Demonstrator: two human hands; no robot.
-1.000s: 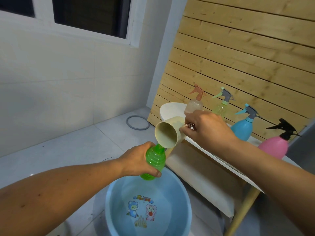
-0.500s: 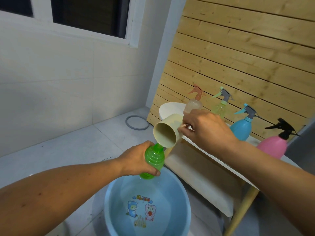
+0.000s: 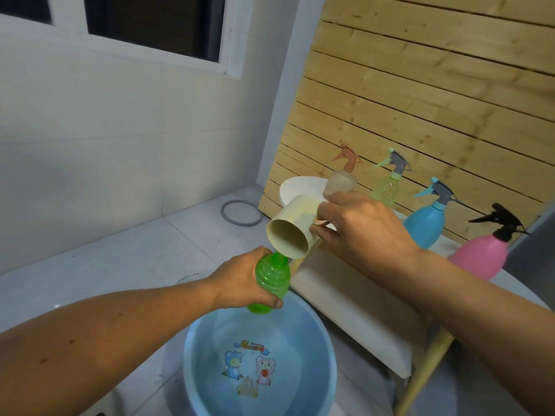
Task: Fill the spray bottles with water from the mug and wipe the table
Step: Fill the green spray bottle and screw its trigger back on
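A: Where is the bottle being filled?
B: The translucent green ribbed plastic bottle [image 3: 271,283], with no spray head on it, is held tilted above the round light-blue plastic basin [image 3: 192,349]. The left hand [image 3: 243,282] wraps its fingers and thumb round the bottle's body.

A: And the mug?
B: The cream-coloured plastic mug [image 3: 292,232] is tipped on its side, open mouth facing the camera, its lower rim touching the bottle's neck. The right hand [image 3: 360,226] grips it at the handle side, fingers curled. Whether water is running, I cannot tell.

A: What's under them?
B: The basin sits on the pale tiled floor [image 3: 120,259], holds clear water, and has cartoon animals printed on its bottom.

A: The other bottles?
B: Four stand in a row on the white desk [image 3: 297,187] against the slatted wooden wall [image 3: 420,100]: a clear ribbed bottle with a terracotta spray head [image 3: 341,181], then a pale yellow-green bottle with a grey and mint trigger [image 3: 386,189], a blue bottle with a grey and teal trigger [image 3: 426,225], and nearest the right, a pink bottle with a black trigger [image 3: 477,258]. The right hand partly hides the first.

A: Anything else?
B: A grey ring [image 3: 240,213] lies on the floor near the wall, and a dark window [image 3: 150,22] sits above the white tiles.
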